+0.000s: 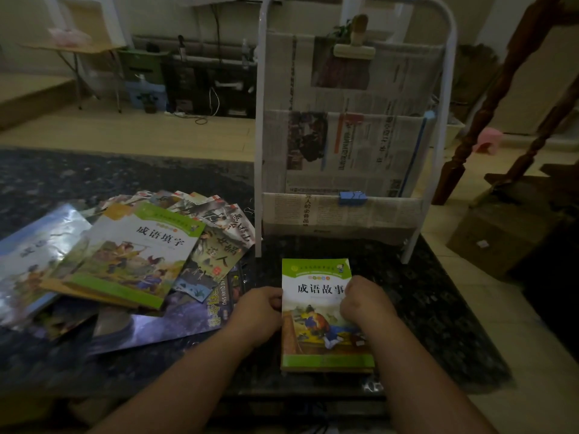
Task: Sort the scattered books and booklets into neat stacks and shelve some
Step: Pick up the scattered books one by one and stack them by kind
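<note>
Green-bordered book (pixel 322 311): flat on the surface (pixel 438 308) between our hands, left hand (pixel 260 314) and right hand (pixel 363 302) each gripping a side edge; we should square it here, clear of the scattered pile (pixel 131 255) left of both hands.

A lived-in home: wood floor (pixel 125 130), folding table (pixel 78 50) at ten o'clock, turned stair post (pixel 487 111) at two o'clock.

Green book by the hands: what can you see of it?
The green book is a paperback with green bands at top and bottom, a black Chinese title and a painted picture. It lies flat, face up, on the dark speckled table. The left hand holds its left edge, the right hand its right.
</note>
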`<state>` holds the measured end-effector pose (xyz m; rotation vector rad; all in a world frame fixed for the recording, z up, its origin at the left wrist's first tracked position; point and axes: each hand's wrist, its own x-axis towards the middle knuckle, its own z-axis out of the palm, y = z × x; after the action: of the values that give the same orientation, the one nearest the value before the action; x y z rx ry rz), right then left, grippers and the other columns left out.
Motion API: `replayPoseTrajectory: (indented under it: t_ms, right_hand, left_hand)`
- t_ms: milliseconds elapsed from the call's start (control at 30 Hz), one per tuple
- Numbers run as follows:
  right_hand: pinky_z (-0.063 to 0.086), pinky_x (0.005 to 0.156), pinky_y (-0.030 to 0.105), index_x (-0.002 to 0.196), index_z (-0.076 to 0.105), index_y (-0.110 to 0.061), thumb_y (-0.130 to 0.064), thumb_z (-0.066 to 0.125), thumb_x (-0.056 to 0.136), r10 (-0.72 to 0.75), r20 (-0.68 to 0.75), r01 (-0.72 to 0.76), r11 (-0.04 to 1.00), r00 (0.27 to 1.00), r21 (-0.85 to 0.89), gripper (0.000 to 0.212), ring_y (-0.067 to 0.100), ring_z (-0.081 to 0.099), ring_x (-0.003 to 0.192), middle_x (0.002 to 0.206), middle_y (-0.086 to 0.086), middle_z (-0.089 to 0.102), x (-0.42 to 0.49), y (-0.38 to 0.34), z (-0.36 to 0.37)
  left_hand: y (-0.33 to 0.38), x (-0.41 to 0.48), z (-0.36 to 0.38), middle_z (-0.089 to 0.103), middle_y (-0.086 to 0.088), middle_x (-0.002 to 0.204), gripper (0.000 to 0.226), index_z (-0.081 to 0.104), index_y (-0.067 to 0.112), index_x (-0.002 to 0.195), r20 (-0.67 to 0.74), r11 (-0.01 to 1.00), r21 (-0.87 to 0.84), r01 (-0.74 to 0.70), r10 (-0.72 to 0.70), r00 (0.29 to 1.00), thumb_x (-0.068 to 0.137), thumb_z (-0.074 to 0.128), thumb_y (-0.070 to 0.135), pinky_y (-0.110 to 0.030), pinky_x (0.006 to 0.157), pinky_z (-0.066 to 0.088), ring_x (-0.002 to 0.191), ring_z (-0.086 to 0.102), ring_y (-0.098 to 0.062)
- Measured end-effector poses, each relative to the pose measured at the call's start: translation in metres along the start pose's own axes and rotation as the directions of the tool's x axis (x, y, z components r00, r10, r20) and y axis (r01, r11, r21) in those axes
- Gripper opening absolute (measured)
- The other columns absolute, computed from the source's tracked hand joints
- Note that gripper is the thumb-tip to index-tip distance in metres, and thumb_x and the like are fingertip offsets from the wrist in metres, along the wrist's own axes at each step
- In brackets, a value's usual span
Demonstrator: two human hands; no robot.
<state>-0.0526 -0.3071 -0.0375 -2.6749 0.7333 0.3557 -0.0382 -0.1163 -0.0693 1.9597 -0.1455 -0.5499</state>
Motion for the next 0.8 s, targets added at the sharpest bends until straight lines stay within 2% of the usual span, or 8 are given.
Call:
replayPoseTrajectory:
  t_ms: [133,200,267,400,533,633,733,800]
  right_hand:
    - [0.044,0.083,0.031,0.100,0.054,-0.015,-0.010,0.050,0.093,-0.003,-0.001,0.003,1.000,1.000,0.013,0.010,0.031,0.057,0.112,0.121,0.012,0.060,-0.003,0.000,-0.003]
    - [0.043,0.082,0.031,0.097,0.052,-0.016,-0.009,0.049,0.094,-0.008,-0.004,0.008,1.000,1.000,0.017,0.008,0.031,0.057,0.111,0.120,0.012,0.060,-0.003,0.000,-0.004]
    - [0.043,0.084,0.031,0.106,0.056,-0.013,-0.011,0.049,0.094,-0.006,-0.007,0.006,1.000,1.000,0.021,0.013,0.031,0.056,0.113,0.122,0.012,0.060,-0.002,0.000,-0.003]
    - [0.044,0.088,0.033,0.119,0.053,-0.011,-0.012,0.049,0.094,0.009,0.012,-0.009,1.000,1.000,0.023,0.025,0.031,0.055,0.116,0.127,0.013,0.057,0.001,0.001,-0.001]
    - [0.046,0.096,0.038,0.129,0.049,-0.015,-0.020,0.048,0.092,0.022,0.004,-0.022,1.000,1.000,-0.022,0.038,0.033,0.052,0.119,0.133,0.013,0.051,0.000,-0.002,-0.001]
    - [0.047,0.097,0.039,0.132,0.051,-0.019,-0.025,0.053,0.092,-0.054,-0.065,0.054,0.999,0.996,0.004,0.040,0.032,0.051,0.119,0.134,0.010,0.050,-0.003,-0.015,-0.006]
    - [0.047,0.086,0.031,0.124,0.057,-0.019,-0.024,0.064,0.091,-0.202,-0.042,0.207,0.960,0.978,0.190,0.035,0.027,0.057,0.112,0.127,0.006,0.058,-0.008,-0.035,-0.001]
    - [0.048,0.088,0.031,0.123,0.058,-0.019,-0.024,0.066,0.090,-0.273,-0.019,0.268,0.925,0.962,0.269,0.034,0.024,0.057,0.111,0.127,0.005,0.059,-0.013,-0.052,0.007]
  left_hand:
    - [-0.001,-0.001,0.003,0.075,0.014,0.090,0.035,0.071,0.029,0.101,-0.009,1.000,-0.013,-0.009,0.009,1.000,0.080,0.071,0.002,-0.039,0.089,0.056,0.090,0.070,-0.005]
    - [-0.001,0.000,0.005,0.075,0.014,0.089,0.033,0.072,0.032,0.097,-0.021,1.000,-0.005,-0.014,0.014,1.000,0.079,0.073,0.004,-0.039,0.089,0.056,0.089,0.070,-0.006]
    - [-0.002,0.001,0.005,0.075,0.014,0.090,0.034,0.070,0.035,0.093,-0.021,1.000,-0.004,-0.013,0.013,1.000,0.078,0.073,0.004,-0.040,0.090,0.055,0.091,0.070,-0.007]
    - [-0.005,0.004,0.002,0.075,0.012,0.094,0.037,0.069,0.036,0.097,-0.002,1.000,-0.001,-0.006,0.006,1.000,0.077,0.074,0.005,-0.041,0.092,0.055,0.094,0.069,-0.008]
    - [-0.001,0.003,-0.003,0.073,0.007,0.106,0.044,0.064,0.019,0.122,0.004,0.999,0.034,0.014,-0.014,1.000,0.081,0.072,0.005,-0.036,0.094,0.053,0.098,0.066,-0.009]
    - [0.004,0.001,-0.023,0.064,0.004,0.123,0.049,0.056,0.022,0.133,-0.125,0.965,0.261,-0.016,0.050,0.991,0.086,0.069,0.016,-0.022,0.089,0.044,0.106,0.058,-0.009]
    - [0.005,0.000,-0.051,0.061,0.002,0.127,0.044,0.058,0.026,0.130,-0.223,0.928,0.370,-0.030,0.121,0.967,0.088,0.063,0.019,-0.026,0.089,0.048,0.105,0.061,-0.016]
    - [0.005,-0.004,-0.074,0.059,0.004,0.125,0.037,0.060,0.026,0.125,-0.307,0.935,0.355,-0.008,0.125,0.944,0.089,0.059,0.016,-0.026,0.078,0.047,0.098,0.063,-0.019]
